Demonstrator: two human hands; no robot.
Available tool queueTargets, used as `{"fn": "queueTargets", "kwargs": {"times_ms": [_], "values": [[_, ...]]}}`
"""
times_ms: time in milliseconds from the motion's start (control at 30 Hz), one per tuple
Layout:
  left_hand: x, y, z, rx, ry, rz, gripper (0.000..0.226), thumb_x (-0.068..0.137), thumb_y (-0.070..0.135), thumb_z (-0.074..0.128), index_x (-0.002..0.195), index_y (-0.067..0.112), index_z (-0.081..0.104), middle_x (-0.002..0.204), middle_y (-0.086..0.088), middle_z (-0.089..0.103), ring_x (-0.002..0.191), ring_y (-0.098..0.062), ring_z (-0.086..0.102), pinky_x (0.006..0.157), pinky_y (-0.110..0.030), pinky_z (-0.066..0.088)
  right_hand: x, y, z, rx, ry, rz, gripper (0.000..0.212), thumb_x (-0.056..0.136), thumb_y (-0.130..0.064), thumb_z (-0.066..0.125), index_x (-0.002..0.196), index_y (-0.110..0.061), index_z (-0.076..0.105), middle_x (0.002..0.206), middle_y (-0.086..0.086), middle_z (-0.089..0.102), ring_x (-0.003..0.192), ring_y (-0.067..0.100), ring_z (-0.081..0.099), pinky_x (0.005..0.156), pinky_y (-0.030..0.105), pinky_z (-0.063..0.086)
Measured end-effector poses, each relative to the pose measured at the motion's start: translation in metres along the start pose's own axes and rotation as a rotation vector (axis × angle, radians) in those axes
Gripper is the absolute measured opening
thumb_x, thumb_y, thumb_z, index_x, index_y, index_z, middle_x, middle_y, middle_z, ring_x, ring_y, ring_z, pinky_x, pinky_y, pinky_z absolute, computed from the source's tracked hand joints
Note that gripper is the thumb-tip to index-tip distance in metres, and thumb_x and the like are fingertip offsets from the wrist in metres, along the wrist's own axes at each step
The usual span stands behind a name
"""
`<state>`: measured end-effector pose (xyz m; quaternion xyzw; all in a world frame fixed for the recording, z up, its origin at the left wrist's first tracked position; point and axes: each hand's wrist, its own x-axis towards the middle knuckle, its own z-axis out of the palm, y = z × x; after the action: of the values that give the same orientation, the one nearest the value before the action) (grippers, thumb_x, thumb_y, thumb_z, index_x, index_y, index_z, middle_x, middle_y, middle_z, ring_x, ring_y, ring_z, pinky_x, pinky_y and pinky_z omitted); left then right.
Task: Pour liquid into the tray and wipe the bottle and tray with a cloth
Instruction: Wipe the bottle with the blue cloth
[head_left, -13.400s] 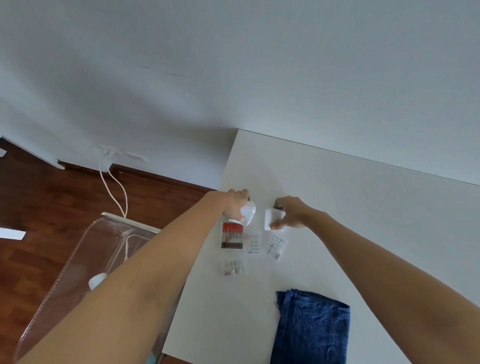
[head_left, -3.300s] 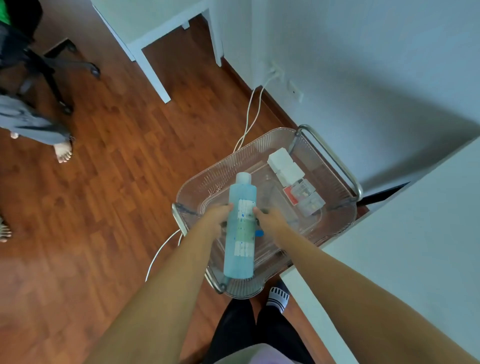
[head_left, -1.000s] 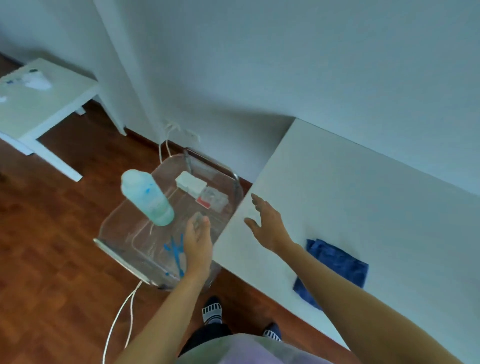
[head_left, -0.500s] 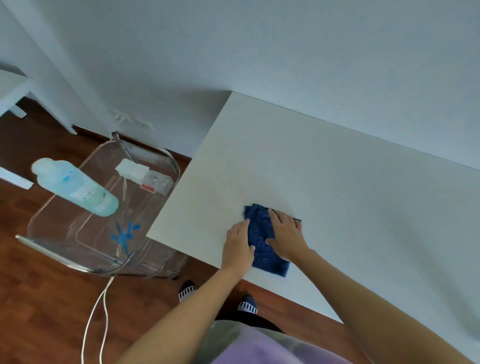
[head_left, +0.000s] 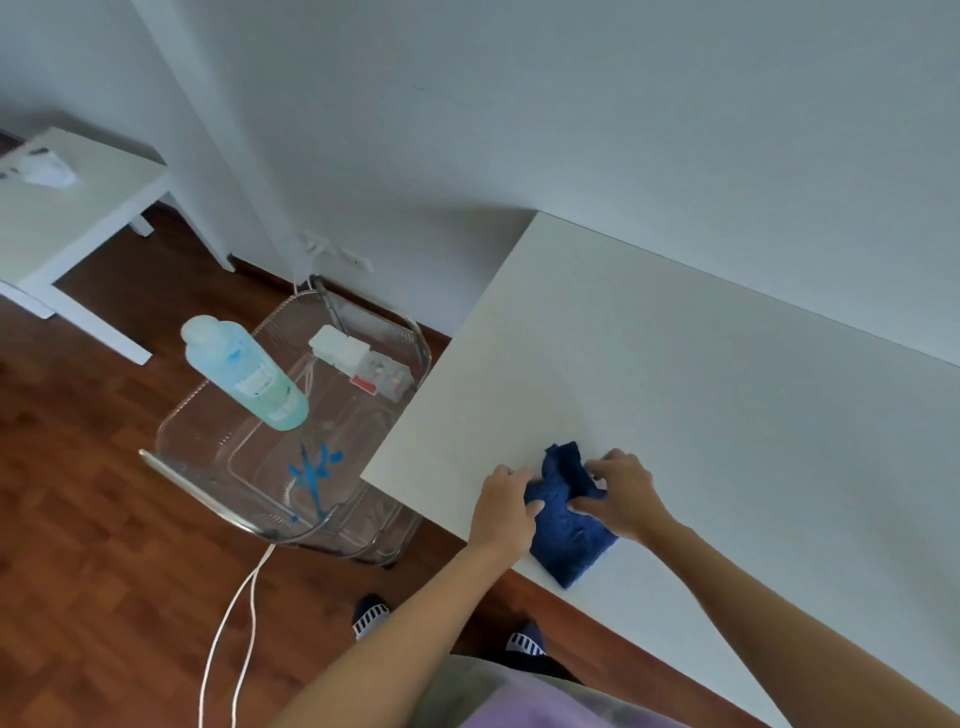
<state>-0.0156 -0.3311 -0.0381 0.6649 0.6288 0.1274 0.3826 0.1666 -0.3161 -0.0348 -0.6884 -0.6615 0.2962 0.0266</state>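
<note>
A dark blue cloth (head_left: 569, 535) lies near the front left corner of the white table (head_left: 727, 395). My left hand (head_left: 503, 506) grips its left edge and my right hand (head_left: 621, 493) pinches its bunched-up far end. To the left, a clear plastic tray (head_left: 208, 441) sits on top of a cart. A pale blue bottle (head_left: 244, 374) stands in the tray, and a splash of blue liquid (head_left: 311, 470) lies on the tray's floor near its front.
Small white and clear boxes (head_left: 363, 364) lie at the tray's far end. A white cable (head_left: 234, 623) runs over the wooden floor below the cart. A second white table (head_left: 62, 218) stands at the far left. My feet (head_left: 371, 616) are beside the table edge.
Both hands have closed on the cloth and bunched up its far end. The bottle stands in the tray where it was left.
</note>
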Motion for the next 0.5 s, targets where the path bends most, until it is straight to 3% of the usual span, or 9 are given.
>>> {"fn": "queueTargets", "kwargs": {"times_ms": [133,267,400,500], "values": [[0.002,-0.028,-0.076,-0.181,0.064,0.024,0.018,0.09,0.016,0.065,0.107,0.011,0.065,0.102,-0.004,0.067,0.092,-0.017,0.062,0.08,-0.022,0.047,0.007,-0.061,-0.016,0.454,-0.05,-0.054,0.014,0.067,-0.03,0.078,0.078,-0.033,0.071,0.11,-0.013,0.06,0.103,0.01,0.053,0.088,0.03,0.04],[0.003,-0.067,-0.154,-0.256,0.13,0.042,0.015,0.088,0.018,0.069,0.1,0.011,0.064,0.091,0.002,0.066,0.083,-0.012,0.059,0.067,-0.016,0.04,0.025,-0.151,-0.009,0.818,-0.137,-0.019,0.015,0.074,-0.02,0.073,0.089,-0.024,0.069,0.088,0.002,0.074,0.085,0.024,0.07,0.075,0.036,0.058],[0.004,-0.111,-0.225,-0.206,0.315,0.073,0.031,0.085,0.02,0.073,0.113,0.013,0.062,0.107,0.0,0.06,0.095,-0.009,0.055,0.081,-0.016,0.04,0.051,-0.232,0.023,1.066,-0.099,0.099,0.035,0.079,-0.008,0.07,0.111,-0.014,0.058,0.104,0.01,0.07,0.094,0.028,0.068,0.076,0.04,0.057],[0.004,-0.151,-0.275,-0.21,0.572,0.07,0.03,0.088,0.025,0.068,0.117,0.021,0.058,0.114,0.003,0.054,0.103,-0.01,0.054,0.09,-0.026,0.046,0.07,-0.276,0.039,1.215,-0.112,0.215,0.031,0.077,-0.009,0.073,0.105,-0.015,0.061,0.099,0.007,0.071,0.088,0.024,0.07,0.064,0.036,0.059]]}}
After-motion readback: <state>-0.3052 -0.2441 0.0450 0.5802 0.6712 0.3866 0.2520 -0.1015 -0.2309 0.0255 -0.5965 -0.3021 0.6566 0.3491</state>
